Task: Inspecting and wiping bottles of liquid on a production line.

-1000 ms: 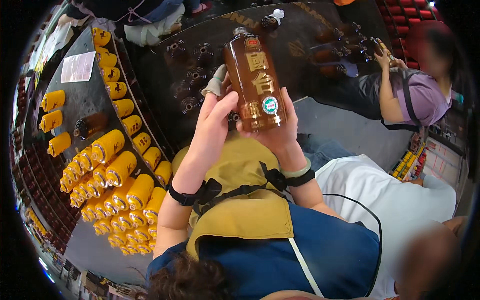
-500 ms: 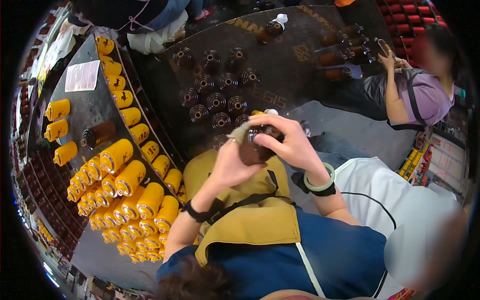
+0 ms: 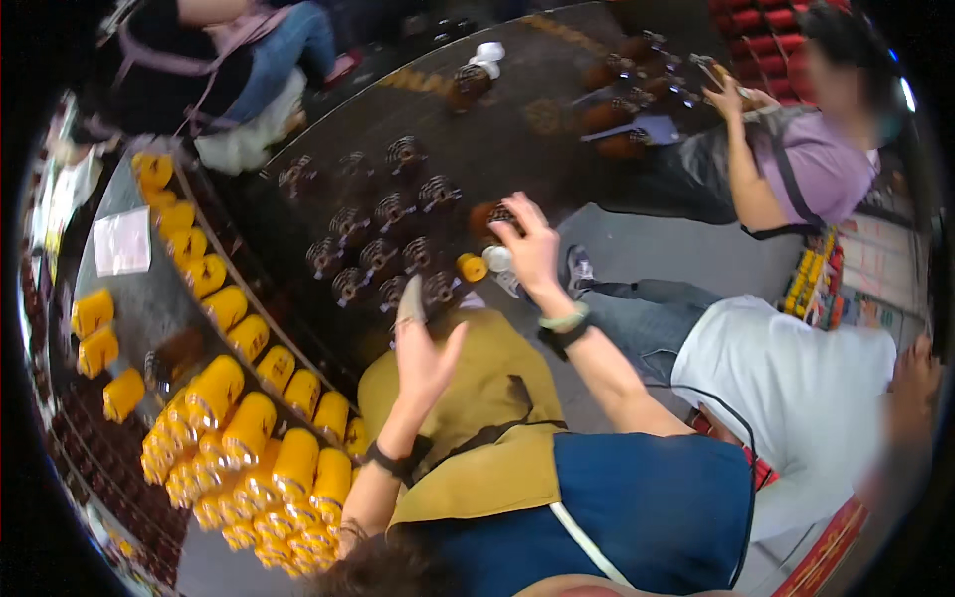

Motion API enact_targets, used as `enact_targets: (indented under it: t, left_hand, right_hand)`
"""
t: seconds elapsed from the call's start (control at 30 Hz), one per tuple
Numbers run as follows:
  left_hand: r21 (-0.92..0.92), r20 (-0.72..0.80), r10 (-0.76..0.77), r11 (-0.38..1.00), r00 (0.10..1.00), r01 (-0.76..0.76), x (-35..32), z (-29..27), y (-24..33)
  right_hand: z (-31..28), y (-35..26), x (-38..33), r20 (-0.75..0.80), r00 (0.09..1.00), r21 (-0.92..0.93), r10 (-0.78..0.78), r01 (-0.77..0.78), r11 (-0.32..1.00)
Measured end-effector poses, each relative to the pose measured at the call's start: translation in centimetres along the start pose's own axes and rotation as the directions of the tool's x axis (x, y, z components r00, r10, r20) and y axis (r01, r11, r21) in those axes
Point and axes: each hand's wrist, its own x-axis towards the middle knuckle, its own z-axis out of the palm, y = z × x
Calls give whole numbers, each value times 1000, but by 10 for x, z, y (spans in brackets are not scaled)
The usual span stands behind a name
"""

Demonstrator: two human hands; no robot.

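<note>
Your left hand (image 3: 426, 356) was spread, its thumb well apart from the rest, and its fingers held nothing; a pale covering (image 3: 411, 301) sat over one fingertip. Your right hand (image 3: 535, 257) reached farther forward, its fingers bent at the top of a brown bottle (image 3: 485, 221). Blur hid whether they gripped the bottle, touched it or had let go, so that cannot be told. The bottle was just left of those right fingers, partly behind them.

Nearer you than the right fingertips, and to their left, lay a small yellow piece (image 3: 472, 267) and, beside it, a white piece (image 3: 496, 259). A cluster of dark bottles (image 3: 379, 255) stood on the dark surface (image 3: 507, 149), just ahead of your left fingers and spreading to their left. Well to the left of those fingers, yellow bottles (image 3: 271, 468) were crowded together, with a yellow row (image 3: 226, 306) curving away beyond them. A white sheet (image 3: 121, 241) lay farther left still. Well to the right of your right fingers sat a person in a purple top (image 3: 818, 169).
</note>
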Motion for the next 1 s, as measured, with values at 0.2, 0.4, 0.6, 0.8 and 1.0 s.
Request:
enact_targets:
  t: [0.2,0.4,0.6,0.8,1.0]
  left_hand:
    - [-40,-17,-216,976,976,215,-19,-6,-10]
    - [28,31,-224,974,974,223,-2,9,-5]
    - [52,84,-213,977,973,209,20,26,3]
    - [-189,201,-162,961,966,201,50,29,12]
    - [-176,150,-307,927,940,331,73,39,15]
  right_hand:
    - [100,63,-5,-92,974,116,209,-197,973]
    - [116,67,-7,-157,972,154,172,-148,977]
    - [98,67,-2,1,975,174,221,-218,960]
    - [-5,99,104,-96,994,137,-59,72,988]
    - [-113,171,282,-346,930,-3,-123,130,992]
